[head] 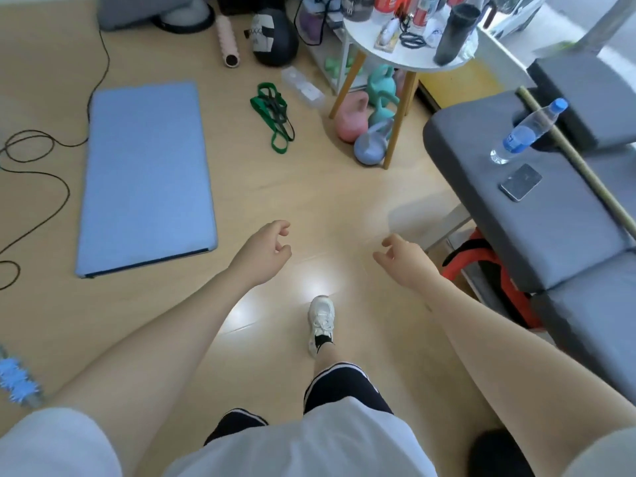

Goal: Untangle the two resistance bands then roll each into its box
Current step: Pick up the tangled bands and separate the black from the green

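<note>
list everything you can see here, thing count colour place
resistance bands: 2, green and black, tangled on the floor ahead
clear box: 1, see-through, floor just right of the bands
mat: 1, blue, floor at left
foam roller: 1, pink, floor at top
ball: 1, black, beside the roller
kettlebells: several, pink, teal and blue, under the round table
round table: 1, white top, wooden legs, top right
tumbler: 1, black, on the table
bench: 1, grey, right
water bottle: 1, clear with blue cap, on the bench
phone: 1, dark, on the bench
cable: 1, black, far left
spiky roller: 1, blue, lower left
left hand: empty, over the floor
right hand: empty, over the floor
</note>
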Demonstrator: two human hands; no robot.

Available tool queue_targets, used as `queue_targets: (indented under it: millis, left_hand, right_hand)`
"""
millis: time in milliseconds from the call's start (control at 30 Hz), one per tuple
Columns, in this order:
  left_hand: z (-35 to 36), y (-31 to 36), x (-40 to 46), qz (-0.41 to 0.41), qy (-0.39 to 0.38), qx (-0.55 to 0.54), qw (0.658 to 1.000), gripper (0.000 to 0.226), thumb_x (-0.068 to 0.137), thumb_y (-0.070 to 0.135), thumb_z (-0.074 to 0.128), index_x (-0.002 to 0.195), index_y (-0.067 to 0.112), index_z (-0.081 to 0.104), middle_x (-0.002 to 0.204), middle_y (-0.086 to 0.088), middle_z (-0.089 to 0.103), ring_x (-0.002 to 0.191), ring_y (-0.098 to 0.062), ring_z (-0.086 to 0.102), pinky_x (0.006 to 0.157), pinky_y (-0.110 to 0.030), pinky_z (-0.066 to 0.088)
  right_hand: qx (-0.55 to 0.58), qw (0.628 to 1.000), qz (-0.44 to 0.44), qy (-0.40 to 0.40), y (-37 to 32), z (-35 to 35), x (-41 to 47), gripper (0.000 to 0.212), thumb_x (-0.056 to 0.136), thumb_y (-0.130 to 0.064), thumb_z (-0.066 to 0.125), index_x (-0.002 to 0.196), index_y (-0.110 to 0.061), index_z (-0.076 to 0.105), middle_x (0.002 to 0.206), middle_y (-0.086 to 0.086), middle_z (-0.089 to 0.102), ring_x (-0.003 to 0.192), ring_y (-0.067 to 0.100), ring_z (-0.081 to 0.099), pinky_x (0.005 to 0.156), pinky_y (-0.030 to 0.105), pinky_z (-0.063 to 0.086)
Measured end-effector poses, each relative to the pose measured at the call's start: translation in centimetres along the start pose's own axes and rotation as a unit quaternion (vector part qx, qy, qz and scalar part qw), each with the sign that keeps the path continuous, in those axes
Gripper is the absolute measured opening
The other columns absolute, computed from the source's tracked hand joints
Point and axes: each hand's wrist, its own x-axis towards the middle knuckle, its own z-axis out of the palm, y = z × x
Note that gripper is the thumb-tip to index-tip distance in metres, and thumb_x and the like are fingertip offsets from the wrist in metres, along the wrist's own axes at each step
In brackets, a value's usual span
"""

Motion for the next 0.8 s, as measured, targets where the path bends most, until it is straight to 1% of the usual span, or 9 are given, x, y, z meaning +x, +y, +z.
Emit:
queue_targets:
  millis: [67,200,267,300,433,500,600,700,800]
  left_hand:
    - [-1.2,0.4,4.9,-0.007,-0.002,0.008,1.000,0.046,0.092,0.013,0.046,0.137,0.014,0.037,0.132,-0.001,0.048,0.100,-0.018,0.053,0.080,-0.025,0.038]
    - [-5.3,0.0,12.6,-0.065,0.007,0.009,0.998,0.045,0.092,0.014,0.045,0.137,0.014,0.038,0.133,-0.001,0.048,0.103,-0.018,0.053,0.086,-0.027,0.040]
    - [-7.9,-0.9,15.6,-0.097,0.028,0.010,0.995,0.045,0.092,0.015,0.045,0.136,0.015,0.038,0.132,0.001,0.048,0.103,-0.017,0.052,0.090,-0.031,0.042]
    - [-9.2,-1.5,16.8,-0.113,0.042,0.006,0.993,0.044,0.092,0.015,0.045,0.136,0.015,0.039,0.132,0.001,0.048,0.103,-0.018,0.052,0.089,-0.031,0.042]
    - [-13.9,-4.8,20.7,-0.175,0.082,0.007,0.981,0.044,0.093,0.015,0.045,0.136,0.015,0.038,0.129,0.003,0.049,0.096,-0.016,0.051,0.078,-0.026,0.036]
    - [-16.1,-7.0,23.0,-0.195,0.091,0.012,0.976,0.044,0.093,0.014,0.045,0.136,0.014,0.038,0.130,0.002,0.049,0.094,-0.015,0.050,0.078,-0.025,0.035]
    - [-19.6,-10.5,27.7,-0.211,0.102,0.010,0.972,0.045,0.092,0.012,0.047,0.136,0.010,0.038,0.132,-0.003,0.049,0.096,-0.018,0.051,0.084,-0.028,0.039]
    - [-23.6,-13.7,33.9,-0.214,0.104,0.008,0.971,0.045,0.092,0.011,0.047,0.136,0.008,0.038,0.132,-0.006,0.049,0.094,-0.019,0.051,0.087,-0.028,0.037]
    - [-28.5,-15.3,41.0,-0.204,0.083,0.009,0.975,0.045,0.092,0.010,0.047,0.136,0.008,0.039,0.132,-0.006,0.050,0.092,-0.017,0.050,0.085,-0.026,0.037]
  right_hand:
    - [0.010,1.000,0.001,-0.010,-1.2,-2.2,5.2,0.045,0.094,-0.035,0.046,0.130,-0.009,0.042,0.115,0.009,0.060,0.109,0.028,0.054,0.090,0.039,0.047]
    - [0.013,0.998,-0.020,-0.055,-5.7,-5.8,14.9,0.043,0.093,-0.036,0.047,0.127,-0.010,0.045,0.114,0.009,0.061,0.106,0.029,0.056,0.090,0.036,0.046]
    - [0.015,0.996,-0.042,-0.073,-8.8,-7.0,19.3,0.041,0.092,-0.036,0.048,0.125,-0.011,0.046,0.112,0.007,0.062,0.104,0.028,0.057,0.089,0.036,0.047]
    - [0.011,0.995,-0.056,-0.084,-10.5,-7.4,21.2,0.041,0.092,-0.035,0.048,0.125,-0.011,0.047,0.111,0.007,0.062,0.105,0.028,0.056,0.089,0.035,0.046]
    - [-0.020,0.984,-0.128,-0.123,-17.5,-7.8,28.4,0.041,0.094,-0.031,0.047,0.128,-0.008,0.045,0.115,0.008,0.061,0.110,0.026,0.053,0.081,0.026,0.036]
    - [-0.034,0.977,-0.162,-0.136,-21.2,-7.6,31.9,0.040,0.094,-0.028,0.047,0.128,-0.007,0.044,0.115,0.009,0.061,0.111,0.026,0.052,0.078,0.025,0.033]
    - [-0.048,0.968,-0.198,-0.149,-26.6,-6.8,37.3,0.039,0.095,-0.026,0.046,0.128,-0.005,0.044,0.113,0.012,0.062,0.111,0.028,0.052,0.080,0.027,0.036]
    - [-0.069,0.965,-0.204,-0.150,-31.3,-6.9,43.0,0.039,0.096,-0.026,0.044,0.129,-0.005,0.044,0.116,0.012,0.061,0.112,0.029,0.052,0.081,0.027,0.036]
    - [-0.063,0.974,-0.160,-0.149,-34.8,-8.6,48.9,0.039,0.096,-0.027,0.043,0.129,-0.005,0.043,0.118,0.013,0.059,0.112,0.029,0.052,0.079,0.026,0.034]
